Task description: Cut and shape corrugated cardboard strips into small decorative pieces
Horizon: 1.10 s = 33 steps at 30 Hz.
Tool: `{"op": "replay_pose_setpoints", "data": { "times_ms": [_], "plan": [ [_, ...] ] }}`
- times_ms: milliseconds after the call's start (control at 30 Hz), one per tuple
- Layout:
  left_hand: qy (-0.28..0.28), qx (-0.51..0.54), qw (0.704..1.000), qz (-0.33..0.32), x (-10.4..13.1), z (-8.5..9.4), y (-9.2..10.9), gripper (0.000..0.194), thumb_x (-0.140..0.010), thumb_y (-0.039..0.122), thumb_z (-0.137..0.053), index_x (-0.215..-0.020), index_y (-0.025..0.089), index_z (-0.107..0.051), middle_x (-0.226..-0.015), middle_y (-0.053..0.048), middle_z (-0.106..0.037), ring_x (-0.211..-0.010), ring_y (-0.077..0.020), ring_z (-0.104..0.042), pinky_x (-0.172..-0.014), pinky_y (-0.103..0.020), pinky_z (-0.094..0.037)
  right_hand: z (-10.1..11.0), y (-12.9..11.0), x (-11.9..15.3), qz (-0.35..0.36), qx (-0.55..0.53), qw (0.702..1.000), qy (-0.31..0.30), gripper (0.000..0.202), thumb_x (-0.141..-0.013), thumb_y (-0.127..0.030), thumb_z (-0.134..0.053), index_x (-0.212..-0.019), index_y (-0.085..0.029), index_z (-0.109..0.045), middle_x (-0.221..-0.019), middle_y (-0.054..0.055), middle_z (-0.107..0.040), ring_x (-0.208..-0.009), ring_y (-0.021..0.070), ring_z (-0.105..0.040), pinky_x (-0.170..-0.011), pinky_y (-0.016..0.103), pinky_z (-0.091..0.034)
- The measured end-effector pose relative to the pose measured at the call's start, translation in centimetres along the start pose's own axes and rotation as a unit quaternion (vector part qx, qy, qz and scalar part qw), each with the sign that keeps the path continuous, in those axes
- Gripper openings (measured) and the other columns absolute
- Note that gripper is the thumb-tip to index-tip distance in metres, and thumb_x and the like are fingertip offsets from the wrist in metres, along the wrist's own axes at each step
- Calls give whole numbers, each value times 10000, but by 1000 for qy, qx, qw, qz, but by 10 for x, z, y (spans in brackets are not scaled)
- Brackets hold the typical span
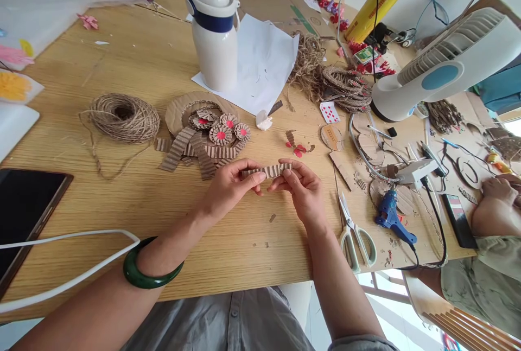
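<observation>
A short strip of corrugated cardboard point(273, 171) is stretched level between my two hands, above the table's front part. My left hand point(234, 185) pinches its left end between thumb and fingers. At the other end, my right hand point(300, 185) grips the strip the same way. Just beyond my left hand lie loose corrugated strips point(199, 150) and several cardboard rosettes point(221, 135) with red centres. They rest against a round cardboard piece point(176, 112). Past my right hand are small red paper bits point(299, 150) with brown scraps.
Scissors point(353, 234) and a blue glue gun point(393, 215) lie to the right, among cables and a power strip point(417, 171). A white bottle point(215, 42), twine ball point(122, 117) and fan point(448, 63) stand farther back. A tablet point(28, 215) is left; another person's hand point(499, 193) rests right.
</observation>
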State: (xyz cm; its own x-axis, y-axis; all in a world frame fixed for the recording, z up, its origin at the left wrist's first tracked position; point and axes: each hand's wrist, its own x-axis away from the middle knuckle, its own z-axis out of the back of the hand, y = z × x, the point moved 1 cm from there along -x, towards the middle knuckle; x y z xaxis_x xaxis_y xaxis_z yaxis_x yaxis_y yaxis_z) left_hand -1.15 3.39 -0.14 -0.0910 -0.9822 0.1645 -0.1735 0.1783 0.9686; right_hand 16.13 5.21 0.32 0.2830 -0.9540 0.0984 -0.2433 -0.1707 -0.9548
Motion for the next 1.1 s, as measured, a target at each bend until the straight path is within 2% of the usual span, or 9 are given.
{"op": "replay_pose_setpoints", "data": {
  "times_ms": [233, 367, 467, 533, 600, 667, 733, 867, 1100],
  "plan": [
    [0, -50, 998, -31, 1, 1, 0, 275, -802, 391, -741, -964, 172, -701, -888, -19, -704, -775, -139, -642, -686, -233, -521, -5, 0, 3, 14, 58, 998, -31, 341, -885, -383, -678, -1164, -208, -591, -648, -35, -690, -589, 157, -705, -656, 321, -592],
    [-5, -81, 993, -83, 2, 0, 0, 173, -842, 334, -701, -872, 163, -712, -767, 4, -661, -631, -104, -596, -613, -225, -489, -6, 1, 4, 18, 78, 996, -47, 337, -902, -387, -655, -1170, -209, -556, -645, -37, -669, -566, 143, -676, -623, 297, -567],
    [-13, -58, 997, -59, 1, -1, 0, 163, -849, 326, -689, -814, 169, -713, -695, 20, -640, -568, -95, -579, -575, -223, -478, -6, 3, 5, 50, 124, 991, -9, 283, -897, -350, -663, -1110, -225, -528, -676, -44, -638, -558, 117, -627, -589, 262, -530],
    [-6, -44, 998, -33, 0, -1, 0, 164, -838, 332, -697, -801, 173, -718, -667, 25, -634, -558, -98, -582, -561, -222, -473, -5, 3, 6, 122, 188, 972, 64, 210, -877, -291, -685, -1005, -233, -529, -734, -37, -606, -602, 103, -586, -577, 238, -497],
    [11, -37, 999, -18, 0, -1, -1, 172, -826, 347, -707, -807, 177, -725, -660, 25, -633, -553, -102, -585, -548, -224, -468, -4, 1, 8, 217, 266, 931, 122, 135, -869, -221, -680, -909, -227, -552, -794, -19, -576, -642, 98, -540, -574, 235, -470],
    [25, -32, 999, -11, -1, 0, -2, 179, -818, 358, -715, -821, 179, -730, -676, 22, -640, -557, -104, -591, -546, -224, -469, -5, 0, 10, 279, 331, 893, 123, 64, -880, -172, -646, -884, -219, -603, -839, 5, -584, -667, 104, -531, -576, 247, -469],
    [26, -28, 999, -13, -1, 1, -3, 178, -820, 359, -714, -834, 182, -734, -707, 18, -654, -563, -101, -595, -554, -224, -475, -6, 0, 10, 290, 365, 881, 87, 82, -892, -149, -617, -921, -218, -651, -885, 30, -624, -711, 120, -571, -589, 256, -499],
    [10, -35, 999, -27, -1, 1, -3, 161, -833, 345, -704, -831, 188, -736, -763, 15, -675, -589, -97, -600, -583, -222, -491, -10, 6, 9, 221, 344, 912, 40, 118, -908, -162, -590, -979, -216, -667, -906, 41, -657, -809, 142, -630, -621, 243, -571],
    [19, -91, 993, -72, 0, 1, -1, 162, -843, 331, -688, -820, 176, -732, -790, -6, -697, -591, -103, -590, -573, -222, -494, -9, 12, 8, 149, 227, 962, 23, 76, -898, -240, -646, -941, -206, -699, -903, 33, -664, -755, 131, -647, -616, 243, -608]
  ]
}}
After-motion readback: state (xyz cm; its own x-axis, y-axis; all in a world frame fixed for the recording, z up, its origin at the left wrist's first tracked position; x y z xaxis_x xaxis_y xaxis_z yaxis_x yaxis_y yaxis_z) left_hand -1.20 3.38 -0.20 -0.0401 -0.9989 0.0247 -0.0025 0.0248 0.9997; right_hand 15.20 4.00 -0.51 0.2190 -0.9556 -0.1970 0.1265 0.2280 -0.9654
